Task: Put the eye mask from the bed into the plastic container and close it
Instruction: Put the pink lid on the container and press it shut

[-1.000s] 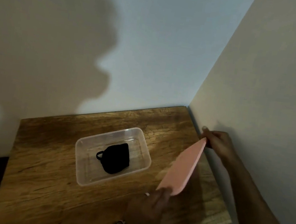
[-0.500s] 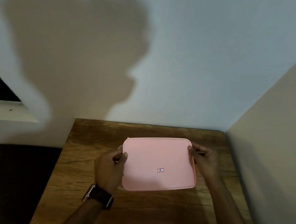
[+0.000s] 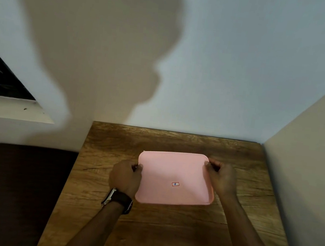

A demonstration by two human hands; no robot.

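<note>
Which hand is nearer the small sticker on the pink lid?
Right. The right hand grips the lid at its far right corner; the left hand grips the left edge, farther from the sticker.

Two bare forearms reaching forward, left hand (image 3: 126, 177) with a dark wristwatch (image 3: 117, 200) on its wrist, fingers curled in a pinch, right hand (image 3: 221, 179) likewise pinching, thumb on top
</note>
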